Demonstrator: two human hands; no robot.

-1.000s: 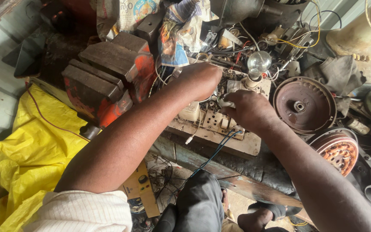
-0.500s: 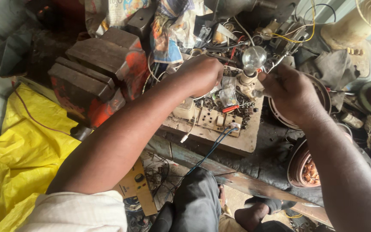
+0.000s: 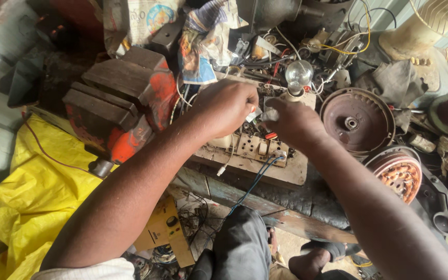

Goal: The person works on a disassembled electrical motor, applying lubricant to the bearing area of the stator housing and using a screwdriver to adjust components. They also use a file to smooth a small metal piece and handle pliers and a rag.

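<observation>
My left hand (image 3: 226, 106) is closed over small wires at the back of a wooden switchboard (image 3: 255, 155) with pale switches and sockets. My right hand (image 3: 294, 122) is beside it, fingers closed on a small part at the base of a clear light bulb (image 3: 299, 75) that stands upright on the board. The two hands nearly touch. What lies under the fingers is hidden. A blue and black cable (image 3: 255, 181) plugs into the board's front and runs down toward my knee.
A heavy red bench vise (image 3: 117, 101) sits at the left. A yellow sheet (image 3: 32, 197) covers the lower left. A round motor cover (image 3: 356, 122) and a copper-wound stator (image 3: 403, 173) lie at the right, a fan (image 3: 426, 26) behind. Tangled wires and paper litter the back.
My right hand has moved from the board's right side toward the bulb base and met my left hand. The camera view has shifted slightly left and down.
</observation>
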